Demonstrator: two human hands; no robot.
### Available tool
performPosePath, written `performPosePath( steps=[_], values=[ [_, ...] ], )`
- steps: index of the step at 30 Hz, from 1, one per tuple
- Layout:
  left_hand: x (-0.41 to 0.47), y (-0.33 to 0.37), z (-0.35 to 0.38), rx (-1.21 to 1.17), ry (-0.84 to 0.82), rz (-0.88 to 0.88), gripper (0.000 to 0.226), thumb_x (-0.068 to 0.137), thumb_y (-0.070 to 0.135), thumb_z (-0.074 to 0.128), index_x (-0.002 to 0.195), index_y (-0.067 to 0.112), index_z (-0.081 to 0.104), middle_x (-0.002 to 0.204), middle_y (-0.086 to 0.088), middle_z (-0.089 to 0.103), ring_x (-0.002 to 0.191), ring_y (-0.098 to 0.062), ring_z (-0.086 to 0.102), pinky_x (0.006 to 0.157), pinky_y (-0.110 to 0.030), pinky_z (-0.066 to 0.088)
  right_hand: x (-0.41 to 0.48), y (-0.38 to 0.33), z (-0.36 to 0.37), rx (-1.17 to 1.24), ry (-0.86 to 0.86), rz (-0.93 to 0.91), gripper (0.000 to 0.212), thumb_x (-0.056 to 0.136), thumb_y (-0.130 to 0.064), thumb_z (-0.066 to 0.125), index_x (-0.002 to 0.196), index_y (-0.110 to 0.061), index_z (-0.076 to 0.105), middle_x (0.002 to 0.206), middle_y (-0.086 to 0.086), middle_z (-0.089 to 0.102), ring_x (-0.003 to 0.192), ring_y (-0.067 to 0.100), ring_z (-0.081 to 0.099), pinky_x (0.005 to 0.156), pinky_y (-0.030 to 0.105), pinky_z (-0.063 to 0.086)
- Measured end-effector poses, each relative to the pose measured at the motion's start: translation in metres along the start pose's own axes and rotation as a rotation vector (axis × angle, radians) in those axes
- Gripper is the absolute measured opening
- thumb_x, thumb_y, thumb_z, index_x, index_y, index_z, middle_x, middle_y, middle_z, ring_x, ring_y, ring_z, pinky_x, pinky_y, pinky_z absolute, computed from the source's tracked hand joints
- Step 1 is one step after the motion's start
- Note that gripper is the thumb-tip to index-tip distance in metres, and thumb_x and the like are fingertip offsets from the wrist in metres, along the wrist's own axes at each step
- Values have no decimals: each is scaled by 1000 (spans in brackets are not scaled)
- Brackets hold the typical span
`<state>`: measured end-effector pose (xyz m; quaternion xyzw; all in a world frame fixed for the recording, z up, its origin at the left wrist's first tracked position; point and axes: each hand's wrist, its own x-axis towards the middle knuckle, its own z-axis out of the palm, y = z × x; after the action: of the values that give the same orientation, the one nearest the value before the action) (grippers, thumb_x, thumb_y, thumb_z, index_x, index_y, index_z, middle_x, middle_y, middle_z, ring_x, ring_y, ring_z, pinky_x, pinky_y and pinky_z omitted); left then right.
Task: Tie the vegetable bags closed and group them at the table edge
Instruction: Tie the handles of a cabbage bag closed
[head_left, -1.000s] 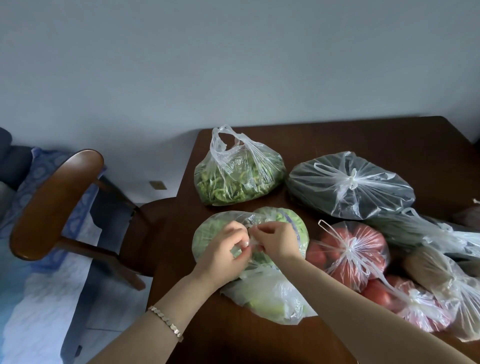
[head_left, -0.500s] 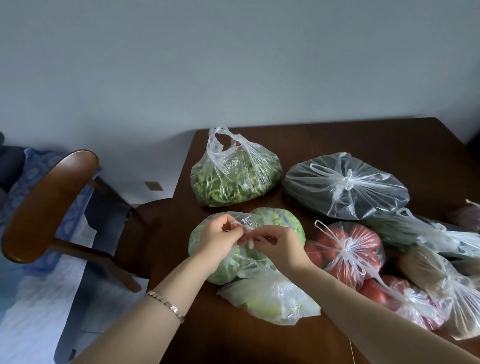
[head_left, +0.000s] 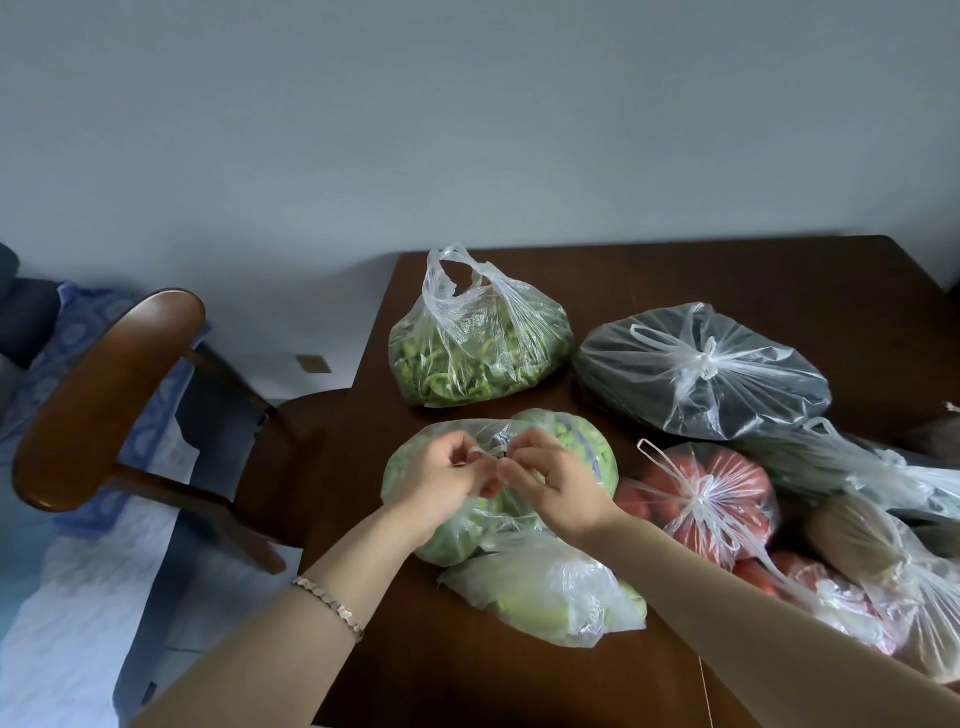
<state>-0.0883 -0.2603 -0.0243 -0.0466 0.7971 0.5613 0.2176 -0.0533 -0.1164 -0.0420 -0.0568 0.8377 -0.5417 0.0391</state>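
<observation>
On the table (head_left: 727, 280), both hands (head_left: 498, 475) pinch a bag (head_left: 587, 452) of, seemingly, cabbage.

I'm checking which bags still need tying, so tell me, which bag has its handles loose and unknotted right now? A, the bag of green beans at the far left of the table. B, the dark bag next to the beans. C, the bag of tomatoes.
A: the green bean bag has its handles standing open, while the tomato bag and the dark bag each show a tight knot.
</observation>
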Motion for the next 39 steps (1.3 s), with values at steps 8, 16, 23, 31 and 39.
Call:
performPosePath(
  steps=[8,16,23,31,39],
  values=[
    [36,7,-50,573,109,350,40,87,17,60,55,17,36,57,4,39,52,-10,35,52,-22,29,-5,15,0,-260,256,-134,42,84,-36,48,53,-8,55,74,-3,46,76,11,42,78,10,29],
    [59,-22,-45,466,138,174,42,87,13,59,52,15,35,66,2,49,65,-14,46,60,-23,34,-36,46,4,-588,204,-136,33,79,-30,50,50,-15,54,80,-2,61,77,15,54,68,24,41],
    [61,9,-21,51,-284,1,38,102,24,25,91,2,54,117,-13,65,118,-23,57,109,-32,34,-29,53,24,-572,-280,-81,22,85,-23,45,72,-7,51,82,7,49,69,24,50,60,32,46],
    [74,13,-11,221,-364,-137,78,93,57,0,57,10,51,90,-12,60,112,-34,58,99,-40,47,-20,61,43,-695,-180,-47,28,68,-3,66,86,-15,48,117,2,49,56,25,55,41,24,34],
    [69,20,-11,366,-268,-33,68,102,26,4,106,7,68,156,-4,17,127,-16,38,86,-2,35,-11,72,43,-738,-241,-1,40,34,-4,82,56,-19,52,55,-5,51,37,15,49,29,16,27]
  ],
)
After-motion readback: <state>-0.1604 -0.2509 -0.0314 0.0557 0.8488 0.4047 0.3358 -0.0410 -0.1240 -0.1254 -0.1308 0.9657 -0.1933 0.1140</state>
